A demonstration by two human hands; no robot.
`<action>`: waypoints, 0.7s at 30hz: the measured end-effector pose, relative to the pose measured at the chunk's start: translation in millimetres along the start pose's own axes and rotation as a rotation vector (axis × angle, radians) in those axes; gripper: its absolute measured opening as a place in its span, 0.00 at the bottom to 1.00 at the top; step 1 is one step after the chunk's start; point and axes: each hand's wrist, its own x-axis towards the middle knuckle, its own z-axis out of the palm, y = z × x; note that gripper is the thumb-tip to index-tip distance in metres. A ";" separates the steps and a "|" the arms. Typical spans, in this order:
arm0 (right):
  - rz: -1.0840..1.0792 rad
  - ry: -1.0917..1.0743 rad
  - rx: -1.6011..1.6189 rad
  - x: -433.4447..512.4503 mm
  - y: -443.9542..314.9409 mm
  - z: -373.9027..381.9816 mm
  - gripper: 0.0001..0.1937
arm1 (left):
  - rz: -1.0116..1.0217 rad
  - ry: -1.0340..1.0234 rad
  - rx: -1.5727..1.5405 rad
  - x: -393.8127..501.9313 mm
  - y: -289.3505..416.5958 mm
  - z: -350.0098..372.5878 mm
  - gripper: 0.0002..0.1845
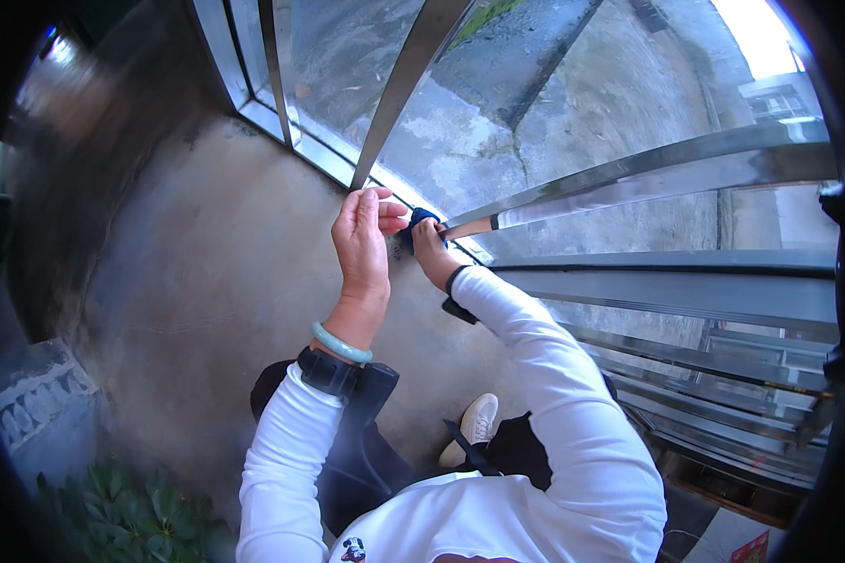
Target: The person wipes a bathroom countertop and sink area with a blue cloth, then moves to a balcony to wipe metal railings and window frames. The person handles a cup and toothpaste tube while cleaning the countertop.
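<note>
My right hand point(433, 246) grips a dark blue cloth point(417, 224) at the lower end of a shiny metal bar point(605, 179), just above the bottom rail of a metal-framed glass panel. To its left, my left hand point(364, 236) is raised with its fingers loosely bent and apart, holding nothing. Its fingertips are near the foot of another metal bar point(401, 84); whether they touch it cannot be told. Part of the cloth is hidden behind my right fingers.
The bottom rail point(324, 151) runs diagonally along the concrete floor point(204, 232). More metal bars and frames point(690, 292) stand at the right. A leafy green plant point(141, 514) is at lower left, near a concrete block point(42, 394). A pale shoe point(475, 426) is below my hands.
</note>
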 end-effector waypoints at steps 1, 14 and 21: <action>0.016 0.067 -0.036 -7.1 5.9 -0.2 0.14 | 0.023 0.000 -0.003 1.8 -0.3 -0.7 0.16; 0.505 0.528 -0.028 -257.5 243.3 -118.6 0.09 | 0.003 -0.002 -0.033 23.7 -1.8 -13.2 0.16; 0.566 0.467 -0.117 -277.7 255.1 -118.9 0.11 | -0.006 0.005 -0.027 29.1 -2.9 -18.1 0.16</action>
